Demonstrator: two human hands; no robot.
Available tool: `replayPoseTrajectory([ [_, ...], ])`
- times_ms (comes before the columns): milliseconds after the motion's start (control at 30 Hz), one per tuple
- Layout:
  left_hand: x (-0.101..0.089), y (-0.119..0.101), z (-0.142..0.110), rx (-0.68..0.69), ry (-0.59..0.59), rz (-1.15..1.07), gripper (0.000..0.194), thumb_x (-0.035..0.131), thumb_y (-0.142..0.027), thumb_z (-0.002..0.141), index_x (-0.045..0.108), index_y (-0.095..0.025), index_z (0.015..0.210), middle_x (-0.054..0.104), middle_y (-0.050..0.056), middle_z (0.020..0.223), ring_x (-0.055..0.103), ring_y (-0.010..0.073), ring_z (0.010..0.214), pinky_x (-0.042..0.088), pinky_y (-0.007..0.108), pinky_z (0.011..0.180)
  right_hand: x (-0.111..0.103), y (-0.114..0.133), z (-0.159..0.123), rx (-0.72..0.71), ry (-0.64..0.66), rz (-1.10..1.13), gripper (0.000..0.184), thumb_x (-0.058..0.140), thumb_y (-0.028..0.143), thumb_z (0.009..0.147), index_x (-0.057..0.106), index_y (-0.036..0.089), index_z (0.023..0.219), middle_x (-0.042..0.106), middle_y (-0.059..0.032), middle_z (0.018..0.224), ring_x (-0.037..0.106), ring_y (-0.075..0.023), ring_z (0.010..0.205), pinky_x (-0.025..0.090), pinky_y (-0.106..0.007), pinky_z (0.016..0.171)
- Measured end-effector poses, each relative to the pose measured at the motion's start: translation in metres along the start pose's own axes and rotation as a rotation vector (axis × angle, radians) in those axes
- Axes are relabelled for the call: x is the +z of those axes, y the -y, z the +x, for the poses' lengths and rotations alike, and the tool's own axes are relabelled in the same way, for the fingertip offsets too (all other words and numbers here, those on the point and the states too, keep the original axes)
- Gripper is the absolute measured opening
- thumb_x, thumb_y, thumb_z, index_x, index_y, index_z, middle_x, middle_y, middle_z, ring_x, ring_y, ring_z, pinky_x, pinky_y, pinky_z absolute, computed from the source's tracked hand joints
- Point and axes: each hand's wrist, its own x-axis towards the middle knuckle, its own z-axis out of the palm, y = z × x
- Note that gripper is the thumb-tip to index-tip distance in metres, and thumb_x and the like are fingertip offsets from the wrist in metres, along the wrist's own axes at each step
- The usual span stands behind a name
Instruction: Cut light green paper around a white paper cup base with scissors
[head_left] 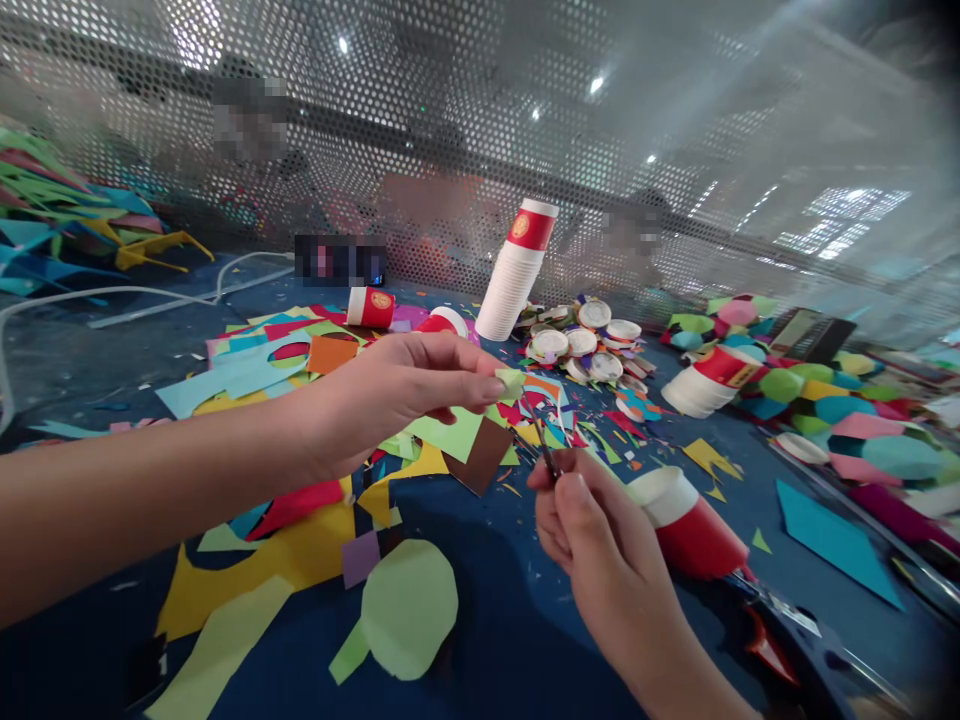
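Between thumb and fingers of my left hand (420,380) is a small light-green paper piece (511,382). My right hand (592,530) is closed around a pair of small dark scissors (549,455), their thin tip pointing up toward that paper. The scissors' handles are mostly hidden in my fingers. Below my hands lies a round pale-green paper disc (411,608) with a green strip at its lower left. A brown paper piece (484,455) and many coloured scraps are spread under and behind my hands.
A tall stack of white-and-red paper cups (510,285) stands behind. Another red cup (694,525) lies tilted beside my right hand. Decorated round pieces (592,345) are heaped at centre right. A blue sheet (836,545) lies at right. Perforated metal mesh (420,100) closes off the back.
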Motion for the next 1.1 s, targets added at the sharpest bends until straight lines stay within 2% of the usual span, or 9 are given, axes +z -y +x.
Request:
replayPoseTrajectory([
  [67,0.001,0.000,0.001,0.014,-0.023,-0.020,0.015,0.076,-0.032,0.073,0.068,-0.020,0.077,0.067,-0.001,0.075,0.060,0.0131,0.071,0.048,0.026,0.064,0.001,-0.002,0.003,-0.012,-0.032,-0.014,0.053,0.056,0.075,0.094,0.056,0.021,0.089,0.035,0.0063,0.062,0.028,-0.0118,0.056,0.020,-0.030,0.052],
  [167,0.004,-0.001,0.001,0.008,-0.023,-0.064,0.014,0.075,-0.029,0.075,0.065,-0.019,0.073,0.067,-0.002,0.072,0.059,0.0114,0.067,0.047,0.025,0.063,0.003,-0.001,0.004,-0.036,-0.032,-0.034,0.053,0.053,0.073,0.096,0.055,0.021,0.086,0.036,0.0058,0.062,0.029,-0.0119,0.056,0.019,-0.031,0.052],
  [367,0.006,0.000,-0.005,-0.023,0.114,-0.099,0.020,0.072,-0.031,0.084,0.061,-0.019,0.072,0.068,-0.002,0.068,0.062,0.0106,0.065,0.048,0.024,0.065,0.002,-0.005,0.007,-0.099,0.115,0.009,0.046,0.049,0.064,0.103,0.054,0.021,0.086,0.036,0.0060,0.063,0.030,-0.0101,0.054,0.021,-0.028,0.049],
  [467,0.006,0.002,-0.008,-0.047,0.160,-0.128,0.023,0.070,-0.033,0.088,0.061,-0.018,0.072,0.067,-0.003,0.064,0.062,0.0094,0.062,0.047,0.023,0.066,0.001,-0.011,0.008,-0.117,0.126,0.042,0.045,0.048,0.061,0.104,0.052,0.021,0.083,0.034,0.0062,0.063,0.028,-0.0095,0.053,0.020,-0.027,0.048],
  [633,0.008,0.006,-0.009,-0.017,0.178,-0.193,0.022,0.073,-0.029,0.086,0.062,-0.018,0.071,0.064,-0.004,0.061,0.058,0.0084,0.057,0.045,0.021,0.061,0.002,-0.015,0.007,-0.144,0.112,0.076,0.046,0.050,0.060,0.104,0.052,0.020,0.080,0.035,0.0060,0.062,0.029,-0.0091,0.053,0.021,-0.026,0.048],
  [900,0.010,0.005,-0.010,-0.019,0.190,-0.212,0.023,0.073,-0.025,0.084,0.060,-0.018,0.067,0.061,-0.004,0.054,0.057,0.0086,0.053,0.044,0.020,0.056,0.005,-0.011,0.007,-0.087,0.092,0.115,0.050,0.057,0.064,0.098,0.055,0.019,0.077,0.038,0.0059,0.061,0.031,-0.0080,0.052,0.022,-0.023,0.046],
  [1100,0.011,0.006,-0.011,-0.039,0.178,-0.186,0.024,0.075,-0.026,0.081,0.061,-0.018,0.064,0.061,-0.004,0.055,0.057,0.0084,0.055,0.046,0.020,0.058,0.011,-0.009,0.008,-0.118,0.098,0.167,0.049,0.057,0.061,0.100,0.055,0.019,0.075,0.035,0.0069,0.057,0.028,-0.0070,0.048,0.022,-0.021,0.044],
])
